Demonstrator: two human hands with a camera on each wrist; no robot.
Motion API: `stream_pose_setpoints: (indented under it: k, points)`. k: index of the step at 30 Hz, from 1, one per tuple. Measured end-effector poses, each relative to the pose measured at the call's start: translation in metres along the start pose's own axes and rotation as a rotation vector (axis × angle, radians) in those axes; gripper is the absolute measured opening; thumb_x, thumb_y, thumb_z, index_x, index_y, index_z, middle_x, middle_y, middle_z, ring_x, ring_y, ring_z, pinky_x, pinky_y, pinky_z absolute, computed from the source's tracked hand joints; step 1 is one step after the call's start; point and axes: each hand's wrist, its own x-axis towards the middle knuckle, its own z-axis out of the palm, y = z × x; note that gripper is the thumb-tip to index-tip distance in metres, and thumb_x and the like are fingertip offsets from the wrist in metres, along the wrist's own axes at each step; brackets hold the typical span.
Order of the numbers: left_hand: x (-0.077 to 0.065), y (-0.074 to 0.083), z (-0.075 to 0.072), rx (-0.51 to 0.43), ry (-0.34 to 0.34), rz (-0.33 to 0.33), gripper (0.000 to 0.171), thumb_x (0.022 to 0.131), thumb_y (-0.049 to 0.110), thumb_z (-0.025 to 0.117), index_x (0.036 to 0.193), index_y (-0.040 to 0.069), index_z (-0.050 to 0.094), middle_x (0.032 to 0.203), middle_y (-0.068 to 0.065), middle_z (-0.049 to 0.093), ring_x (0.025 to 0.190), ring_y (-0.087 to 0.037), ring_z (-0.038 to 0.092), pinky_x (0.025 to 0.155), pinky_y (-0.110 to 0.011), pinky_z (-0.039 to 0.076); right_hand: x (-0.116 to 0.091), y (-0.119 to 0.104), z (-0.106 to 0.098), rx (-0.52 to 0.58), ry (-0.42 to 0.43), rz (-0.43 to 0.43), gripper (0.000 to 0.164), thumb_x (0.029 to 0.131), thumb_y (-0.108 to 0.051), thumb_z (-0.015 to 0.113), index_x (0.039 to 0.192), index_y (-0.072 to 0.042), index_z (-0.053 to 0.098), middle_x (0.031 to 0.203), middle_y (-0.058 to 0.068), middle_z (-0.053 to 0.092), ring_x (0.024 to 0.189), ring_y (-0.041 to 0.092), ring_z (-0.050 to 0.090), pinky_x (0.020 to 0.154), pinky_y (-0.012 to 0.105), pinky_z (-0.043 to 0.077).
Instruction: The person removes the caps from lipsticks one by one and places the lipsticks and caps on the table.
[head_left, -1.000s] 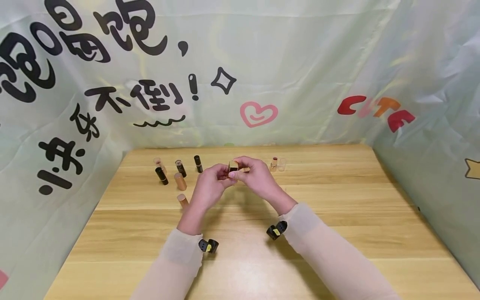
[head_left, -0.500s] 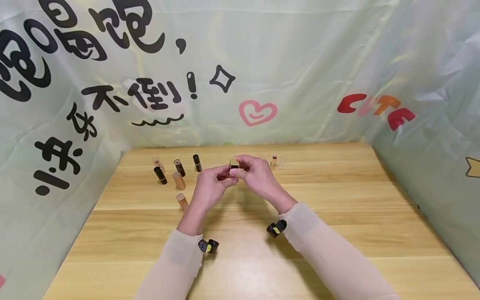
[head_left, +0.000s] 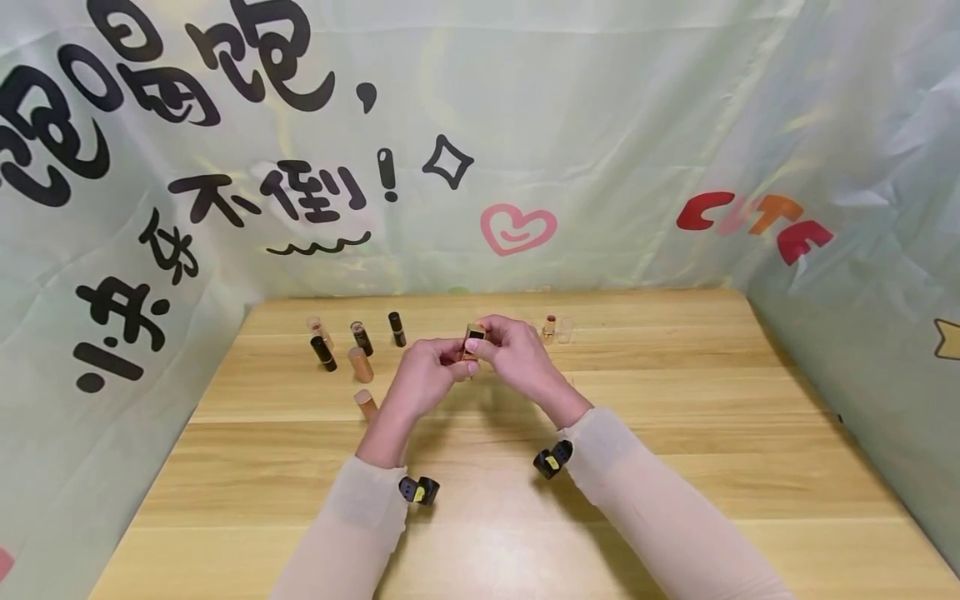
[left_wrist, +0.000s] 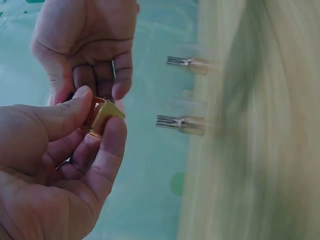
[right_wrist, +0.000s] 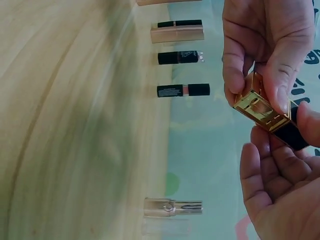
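Both hands hold a square gold-and-black lipstick tube [head_left: 475,340] above the back middle of the table. My left hand [head_left: 422,373] grips its gold end between thumb and fingers, as the right wrist view shows. My right hand [head_left: 519,357] pinches the black end [right_wrist: 291,136] with thumb and fingers. In the left wrist view the gold end [left_wrist: 102,117] sits between the left thumb and fingertips, and the right hand [left_wrist: 85,45] partly hides the rest. Whether the tube's two parts are joined or slightly apart, I cannot tell.
An uncapped lipstick [head_left: 550,329] stands at the back right beside a clear cap [head_left: 566,330]. Several lipsticks stand at the left, among them a black one [head_left: 397,329] and an orange-tan one [head_left: 361,364]. Another tan tube [head_left: 365,403] stands near the left forearm. A fabric backdrop surrounds the table.
The gold-and-black tube has shifted slightly right and turned, showing more of its black face. Both hands keep their hold. The standing lipsticks stay in place.
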Motion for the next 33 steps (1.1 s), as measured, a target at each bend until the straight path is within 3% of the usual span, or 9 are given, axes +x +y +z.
stream_pose_setpoints:
  k: [5, 9, 12, 15, 18, 22, 28, 33]
  points:
    - [0.005, -0.013, 0.009, -0.034, 0.013, -0.012, 0.034, 0.095, 0.019, 0.080, 0.129, 0.012, 0.076, 0.096, -0.003, 0.074, 0.086, -0.019, 0.064, 0.071, -0.032, 0.053, 0.003, 0.007, 0.002, -0.016, 0.011, 0.021, 0.021, 0.103, -0.025, 0.070, 0.117, -0.010, 0.072, 0.102, 0.006, 0.076, 0.090, 0.021, 0.067, 0.076, 0.034, 0.052]
    - [0.010, -0.022, 0.014, 0.005, 0.050, -0.047, 0.034, 0.094, 0.017, 0.081, 0.127, 0.010, 0.076, 0.105, -0.004, 0.077, 0.096, -0.021, 0.071, 0.081, -0.037, 0.058, 0.006, 0.011, 0.003, -0.004, 0.017, 0.014, 0.027, 0.103, -0.026, 0.070, 0.125, -0.010, 0.070, 0.112, 0.007, 0.075, 0.104, 0.023, 0.069, 0.086, 0.040, 0.057]
    - [0.013, -0.024, 0.014, 0.071, 0.108, -0.098, 0.032, 0.093, 0.014, 0.082, 0.123, 0.008, 0.075, 0.109, -0.007, 0.079, 0.101, -0.024, 0.074, 0.089, -0.042, 0.060, 0.009, 0.012, 0.000, 0.017, 0.057, -0.001, 0.033, 0.104, -0.027, 0.069, 0.132, -0.009, 0.068, 0.120, 0.009, 0.070, 0.111, 0.026, 0.065, 0.093, 0.044, 0.055]
    - [0.018, -0.025, 0.011, 0.101, 0.205, -0.147, 0.028, 0.094, 0.012, 0.081, 0.120, 0.007, 0.075, 0.109, -0.008, 0.079, 0.103, -0.027, 0.074, 0.093, -0.045, 0.058, 0.015, 0.012, -0.005, -0.002, 0.107, -0.010, 0.039, 0.105, -0.027, 0.069, 0.138, -0.007, 0.067, 0.122, 0.011, 0.065, 0.110, 0.027, 0.063, 0.092, 0.045, 0.054]
    - [0.024, -0.025, 0.009, 0.104, 0.301, -0.155, 0.029, 0.095, 0.012, 0.079, 0.123, 0.007, 0.074, 0.112, -0.011, 0.079, 0.106, -0.030, 0.074, 0.095, -0.048, 0.057, 0.024, 0.012, -0.007, -0.091, 0.129, -0.022, 0.039, 0.104, -0.024, 0.069, 0.139, -0.008, 0.067, 0.120, 0.011, 0.066, 0.106, 0.027, 0.066, 0.086, 0.043, 0.056]
    - [0.035, -0.028, 0.006, 0.134, 0.368, -0.152, 0.032, 0.097, 0.011, 0.077, 0.127, 0.006, 0.073, 0.119, -0.015, 0.075, 0.112, -0.035, 0.070, 0.096, -0.049, 0.056, 0.038, 0.015, 0.003, -0.303, 0.106, -0.082, 0.025, 0.103, -0.018, 0.071, 0.126, -0.009, 0.070, 0.117, 0.010, 0.074, 0.101, 0.027, 0.072, 0.084, 0.044, 0.058]
    - [0.049, -0.040, 0.008, 0.179, 0.364, -0.178, 0.029, 0.099, 0.010, 0.075, 0.128, 0.007, 0.074, 0.124, -0.014, 0.075, 0.115, -0.035, 0.070, 0.093, -0.046, 0.058, 0.047, 0.020, 0.030, -0.626, 0.059, -0.123, 0.006, 0.101, -0.011, 0.071, 0.106, -0.008, 0.070, 0.101, 0.008, 0.077, 0.091, 0.026, 0.074, 0.083, 0.043, 0.061]
    - [0.052, -0.049, 0.015, 0.178, 0.346, -0.197, 0.029, 0.100, 0.009, 0.072, 0.129, 0.009, 0.075, 0.123, -0.013, 0.076, 0.112, -0.033, 0.072, 0.089, -0.045, 0.060, 0.050, 0.032, 0.048, -0.730, 0.048, -0.107, 0.011, 0.100, 0.000, 0.063, 0.098, -0.004, 0.072, 0.089, 0.009, 0.077, 0.078, 0.024, 0.074, 0.072, 0.040, 0.062]
